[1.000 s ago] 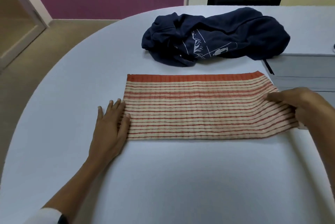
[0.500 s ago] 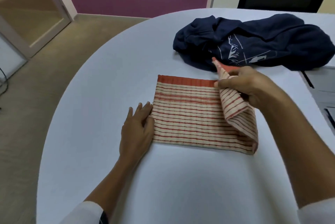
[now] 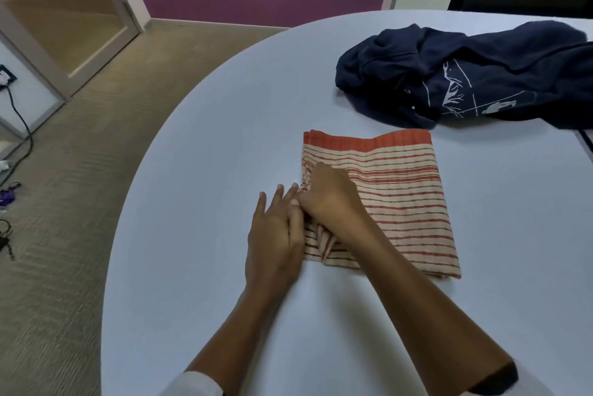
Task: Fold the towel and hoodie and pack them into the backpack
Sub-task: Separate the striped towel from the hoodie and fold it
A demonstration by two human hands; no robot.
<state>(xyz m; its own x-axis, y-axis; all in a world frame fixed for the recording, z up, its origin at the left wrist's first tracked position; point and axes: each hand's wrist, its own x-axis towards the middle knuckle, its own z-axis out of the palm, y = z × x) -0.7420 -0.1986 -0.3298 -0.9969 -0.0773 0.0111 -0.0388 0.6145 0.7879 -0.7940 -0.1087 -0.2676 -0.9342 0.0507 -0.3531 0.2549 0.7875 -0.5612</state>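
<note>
A cream towel with red stripes lies folded in half on the white table. My right hand lies across it and pinches the folded-over end at the towel's left edge. My left hand rests flat beside that edge, fingers spread, touching the towel's left side. A dark navy hoodie with a white line print lies crumpled at the table's far right. No backpack is in view.
The table's rounded edge curves along the left, with carpeted floor beyond it. Cables and small items lie on the floor at far left. A purple wall and a glass door stand behind.
My right hand carried the towel's right end over to the left edge, halving the towel's length. My left hand stayed at the left edge. The view swung left.
</note>
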